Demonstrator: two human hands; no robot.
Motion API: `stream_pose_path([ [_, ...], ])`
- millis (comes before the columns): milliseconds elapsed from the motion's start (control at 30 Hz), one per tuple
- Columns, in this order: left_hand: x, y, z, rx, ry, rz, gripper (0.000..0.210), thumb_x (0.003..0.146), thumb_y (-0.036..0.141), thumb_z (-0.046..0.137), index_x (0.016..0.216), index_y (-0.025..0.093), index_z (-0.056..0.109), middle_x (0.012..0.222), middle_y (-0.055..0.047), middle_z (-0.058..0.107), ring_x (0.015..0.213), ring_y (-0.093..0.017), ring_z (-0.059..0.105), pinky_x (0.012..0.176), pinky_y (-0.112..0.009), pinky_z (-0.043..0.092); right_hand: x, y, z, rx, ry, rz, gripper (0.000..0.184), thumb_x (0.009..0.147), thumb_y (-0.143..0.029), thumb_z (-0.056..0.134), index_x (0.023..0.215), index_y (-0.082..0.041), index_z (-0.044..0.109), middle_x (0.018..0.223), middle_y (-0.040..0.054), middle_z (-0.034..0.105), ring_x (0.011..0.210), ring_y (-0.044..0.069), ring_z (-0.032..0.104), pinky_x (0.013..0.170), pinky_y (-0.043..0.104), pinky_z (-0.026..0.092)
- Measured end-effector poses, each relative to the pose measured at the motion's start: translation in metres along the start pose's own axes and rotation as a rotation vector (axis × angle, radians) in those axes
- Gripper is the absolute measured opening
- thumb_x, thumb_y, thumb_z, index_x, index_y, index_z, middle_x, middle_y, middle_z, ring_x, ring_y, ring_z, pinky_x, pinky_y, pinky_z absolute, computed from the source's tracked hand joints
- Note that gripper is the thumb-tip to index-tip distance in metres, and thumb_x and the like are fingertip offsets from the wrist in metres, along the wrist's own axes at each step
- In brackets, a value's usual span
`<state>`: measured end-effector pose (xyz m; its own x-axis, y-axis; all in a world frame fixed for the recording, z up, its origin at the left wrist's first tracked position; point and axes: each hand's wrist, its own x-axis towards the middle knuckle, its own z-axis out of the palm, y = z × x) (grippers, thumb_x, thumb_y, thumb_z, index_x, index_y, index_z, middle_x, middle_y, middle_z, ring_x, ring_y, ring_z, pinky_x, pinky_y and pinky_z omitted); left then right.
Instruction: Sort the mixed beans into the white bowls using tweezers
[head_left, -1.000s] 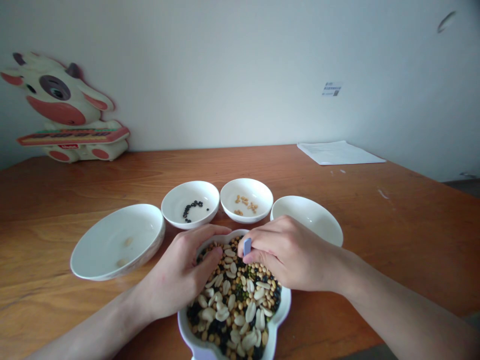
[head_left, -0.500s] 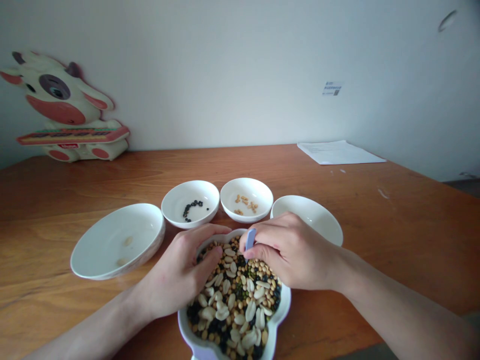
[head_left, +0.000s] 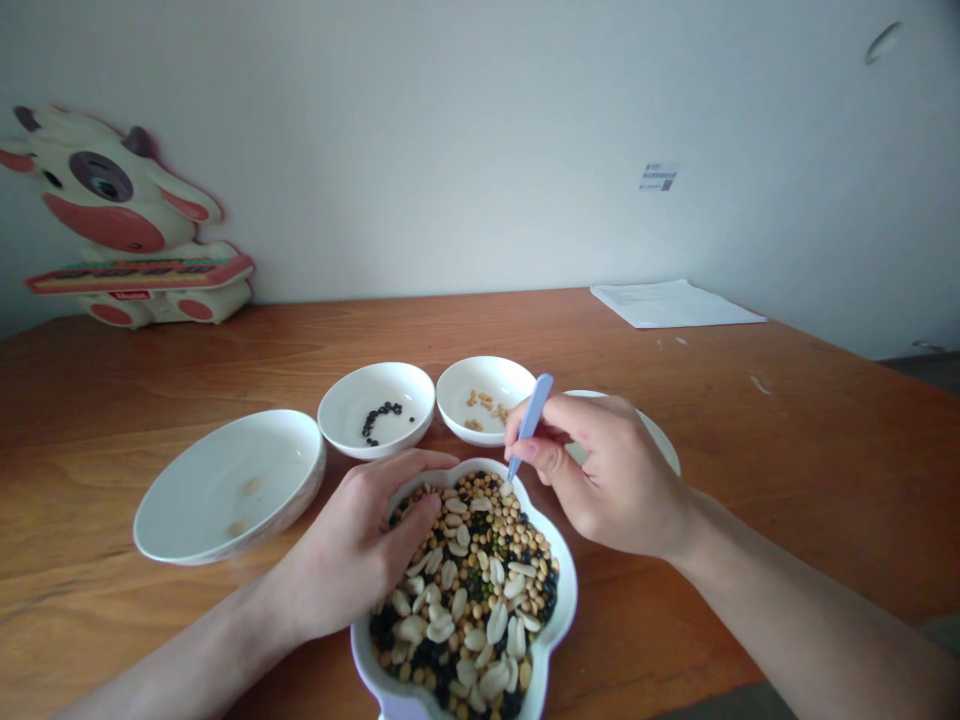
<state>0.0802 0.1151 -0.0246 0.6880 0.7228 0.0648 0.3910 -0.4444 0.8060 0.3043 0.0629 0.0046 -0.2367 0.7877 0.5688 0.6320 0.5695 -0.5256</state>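
My left hand (head_left: 367, 535) grips the left rim of a white, scallop-edged tray (head_left: 568, 590), its thumb over the inside and its fingers along the outer edge. Soybeans, black beans, small green beans and pale peanut halves (head_left: 497, 622) lie mixed in the tray. In a pinch grip my right hand (head_left: 600, 475) holds light purple tweezers (head_left: 535, 414). They slant down to the tray's far edge, where a pale piece (head_left: 507, 489), probably a peanut, sits at their tips; whether they hold it I cannot tell.
Behind the tray stand a white bowl with black beans (head_left: 345, 410) and one with soybeans (head_left: 450, 400). A larger bowl (head_left: 172, 500) with two pale pieces is at left; another bowl (head_left: 664, 440) is partly behind my right hand. Papers (head_left: 675, 303) and a cow toy (head_left: 135, 240) lie farther back.
My right hand has lifted the tweezers up and away from the middle of the beans to the tray's far right edge. The left hand keeps its place on the rim.
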Motion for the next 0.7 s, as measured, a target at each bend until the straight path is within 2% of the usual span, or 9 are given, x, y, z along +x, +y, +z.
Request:
stream_pose_path([
  [133, 0.0, 0.0, 0.0, 0.0, -0.005, -0.023, 0.035, 0.091, 0.026, 0.055, 0.125, 0.02, 0.062, 0.125, -0.007, 0.067, 0.108, -0.024, 0.067, 0.096, -0.032, 0.054, 0.001, 0.008, -0.008, -0.068, 0.162, 0.149, 0.008, 0.088, -0.017, 0.052, 0.081, -0.017, 0.057, 0.066, -0.0002, 0.061, 0.056, 0.012, 0.055, 0.054, 0.023, 0.04],
  [233, -0.001, -0.001, 0.0, -0.011, 0.008, -0.023, 0.033, 0.091, 0.026, 0.055, 0.123, 0.021, 0.063, 0.125, -0.007, 0.067, 0.108, -0.024, 0.067, 0.095, -0.033, 0.055, 0.003, 0.015, -0.013, -0.168, 0.21, 0.237, 0.007, 0.085, -0.015, 0.051, 0.079, -0.018, 0.056, 0.068, 0.0016, 0.062, 0.058, 0.014, 0.057, 0.054, 0.024, 0.04],
  [700, -0.001, -0.002, 0.0, 0.031, -0.011, -0.03, 0.035, 0.093, 0.03, 0.054, 0.127, 0.021, 0.059, 0.125, -0.006, 0.067, 0.107, -0.022, 0.067, 0.097, -0.032, 0.053, 0.008, 0.017, -0.01, -0.488, 0.053, 0.455, 0.009, 0.082, -0.013, 0.056, 0.079, -0.017, 0.063, 0.066, 0.0033, 0.066, 0.057, 0.016, 0.058, 0.053, 0.026, 0.033],
])
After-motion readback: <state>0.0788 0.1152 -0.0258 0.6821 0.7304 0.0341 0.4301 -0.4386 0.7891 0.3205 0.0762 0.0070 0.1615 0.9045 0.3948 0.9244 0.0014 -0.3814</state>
